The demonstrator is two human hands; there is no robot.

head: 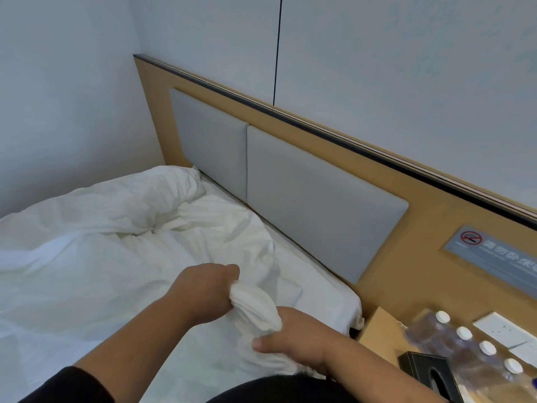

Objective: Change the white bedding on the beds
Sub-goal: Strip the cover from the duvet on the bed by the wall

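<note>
Both hands work at the near corner of the bed (334,289), by the headboard. The left hand (203,292) has its grip clamped on a bunched twist of the white duvet cover (255,306), fingers curled round the upper end of the bunch. The right hand (293,338) grips the lower end of the same bunch, thumb pointing left along the cloth and fingers wrapped beneath it. The two hands sit just beside each other, with the gathered fabric running between them.

The rest of the white duvet (116,228) lies crumpled across the mattress, heaped highest toward the far corner where the bed meets the wall (58,112). A strip of flatter white sheet shows along the headboard edge.

The headboard (421,222) is a tan wooden panel with two grey padded cushions (313,199) set side by side in it and a dark trim along its top. A grey no-smoking sign (494,257) is fixed to the wood on the right.

Lower right, a wooden bedside tabletop (377,330) carries a shrink-wrapped pack of water bottles (470,353) with white caps and a black tissue box (427,373) touching the pack. White wall switches (502,327) sit just behind the bottles. Dark sleeves cover both upper forearms.
</note>
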